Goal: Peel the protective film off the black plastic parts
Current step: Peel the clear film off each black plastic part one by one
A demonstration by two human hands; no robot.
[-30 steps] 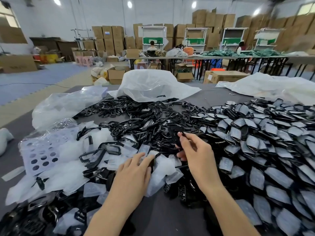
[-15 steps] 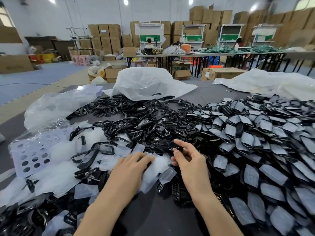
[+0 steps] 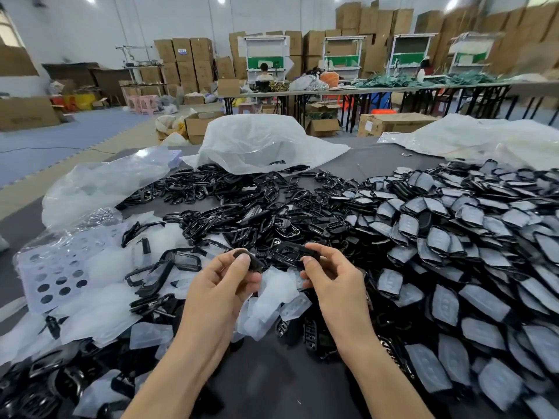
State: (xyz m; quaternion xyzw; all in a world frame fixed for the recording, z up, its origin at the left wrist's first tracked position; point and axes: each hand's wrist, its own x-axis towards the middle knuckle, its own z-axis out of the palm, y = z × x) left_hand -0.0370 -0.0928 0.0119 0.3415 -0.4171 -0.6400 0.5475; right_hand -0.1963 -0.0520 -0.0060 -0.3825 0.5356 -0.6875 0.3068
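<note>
My left hand (image 3: 222, 285) pinches a small dark part (image 3: 248, 260) between thumb and fingers, lifted above the table. My right hand (image 3: 329, 276) grips a glossy black frame-shaped part (image 3: 290, 252) at its right end, held just beside the left hand. Below both hands lies a heap of peeled translucent film pieces (image 3: 269, 300). To the right spreads a big pile of black parts with grey film on them (image 3: 453, 252). A pile of bare black frames (image 3: 242, 213) lies behind the hands.
A purple perforated tray in a clear bag (image 3: 60, 267) sits at the left. White plastic bags (image 3: 263, 143) lie at the table's far side. More black parts (image 3: 45, 385) crowd the near left. The grey table (image 3: 272, 385) shows between my forearms.
Both hands have lifted off the film heap. The left hand, earlier resting flat on the films, now pinches a small part. The right hand holds a black frame up beside it.
</note>
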